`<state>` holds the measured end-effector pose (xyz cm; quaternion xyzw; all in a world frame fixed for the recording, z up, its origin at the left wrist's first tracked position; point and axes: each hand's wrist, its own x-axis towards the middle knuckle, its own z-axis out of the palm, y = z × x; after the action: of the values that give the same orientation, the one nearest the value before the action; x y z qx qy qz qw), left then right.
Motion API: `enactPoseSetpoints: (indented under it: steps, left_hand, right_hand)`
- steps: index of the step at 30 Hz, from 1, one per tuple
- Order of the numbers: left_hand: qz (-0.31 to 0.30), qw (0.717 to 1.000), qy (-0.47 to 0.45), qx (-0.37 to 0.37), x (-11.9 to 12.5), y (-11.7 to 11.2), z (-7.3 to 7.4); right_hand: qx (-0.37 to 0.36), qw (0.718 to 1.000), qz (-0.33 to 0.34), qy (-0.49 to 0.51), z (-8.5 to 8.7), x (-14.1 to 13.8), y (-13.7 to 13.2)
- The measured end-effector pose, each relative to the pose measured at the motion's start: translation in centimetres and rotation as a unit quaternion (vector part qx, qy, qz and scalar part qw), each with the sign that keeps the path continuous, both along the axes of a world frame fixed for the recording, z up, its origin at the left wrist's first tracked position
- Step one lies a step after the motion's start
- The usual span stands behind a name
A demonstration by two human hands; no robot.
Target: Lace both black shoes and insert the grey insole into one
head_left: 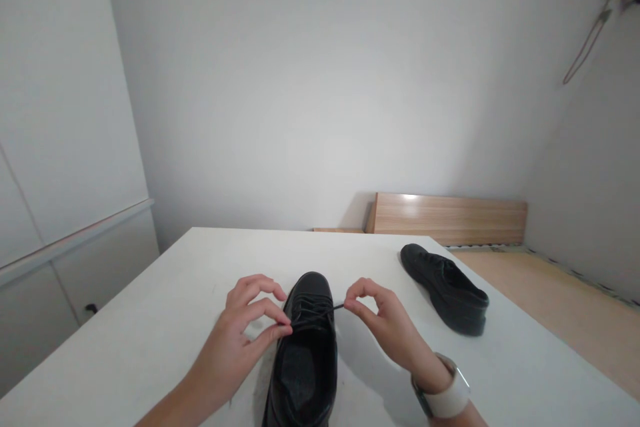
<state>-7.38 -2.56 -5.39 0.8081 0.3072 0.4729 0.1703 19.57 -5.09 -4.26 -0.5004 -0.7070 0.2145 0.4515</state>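
Observation:
A black lace-up shoe [305, 360] stands on the white table [165, 307] right in front of me, toe pointing away. My left hand [245, 327] is at the shoe's left side, thumb and forefinger pinched on a black lace by the eyelets. My right hand [383, 320], with a white watch on the wrist, pinches the other lace end [339, 307] at the shoe's right side. A second black shoe [445, 287] lies apart on the table to the right, toe pointing to the far left.
A wooden board [450, 219] leans against the wall behind the table. White cabinet doors [60, 240] stand at the left. The wood floor [550, 307] shows to the right of the table.

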Motion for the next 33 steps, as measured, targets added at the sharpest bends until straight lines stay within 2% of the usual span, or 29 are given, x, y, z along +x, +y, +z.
enactPoseSetpoints:
  steps: [2, 4, 7, 9, 12, 16, 20, 23, 27, 30, 33]
  left_hand:
    - [-0.006, 0.998, -0.011, -0.055, -0.1, -0.2, 0.1]
    - [-0.013, 0.995, -0.031, -0.096, 0.4, -0.1, 0.8]
    - [-0.028, 0.989, -0.065, -0.127, 2.0, 0.4, 2.3]
    - [-0.042, 0.987, -0.084, -0.133, 3.2, 0.9, 3.2]
    - [-0.064, 0.980, -0.123, -0.144, 4.5, 1.7, 3.6]
    - [-0.085, 0.964, -0.182, -0.174, 5.0, 2.4, 2.9]
    - [-0.125, 0.955, -0.184, -0.197, 4.6, 2.1, 2.3]
    - [-0.155, 0.949, -0.135, -0.239, 4.3, 1.7, 2.1]
    - [-0.144, 0.954, -0.085, -0.251, 4.2, 1.6, 1.7]
    - [-0.142, 0.950, -0.100, -0.261, 4.1, 1.7, 1.3]
    - [-0.167, 0.949, -0.107, -0.247, 4.0, 1.8, 1.2]
  right_hand:
    - [0.002, 0.999, -0.014, 0.028, -0.2, 0.0, -0.7]
    - [-0.004, 0.996, -0.001, 0.094, 0.0, -0.6, -1.1]
    - [-0.036, 0.971, 0.076, 0.225, 1.0, -2.4, -1.0]
    - [-0.063, 0.952, 0.123, 0.273, 1.7, -3.6, -0.5]
    - [-0.093, 0.944, 0.141, 0.282, 2.4, -4.9, 0.1]
    - [-0.120, 0.951, 0.157, 0.239, 2.5, -5.4, 0.4]
    - [-0.116, 0.961, 0.117, 0.220, 2.4, -5.4, 0.2]
    - [-0.097, 0.965, 0.081, 0.229, 2.4, -5.4, 0.2]
    - [-0.083, 0.964, 0.067, 0.243, 2.2, -5.4, 0.3]
    - [-0.043, 0.964, 0.034, 0.261, 1.5, -4.8, 0.5]
    - [-0.019, 0.965, -0.013, 0.262, 0.2, -3.7, 0.9]
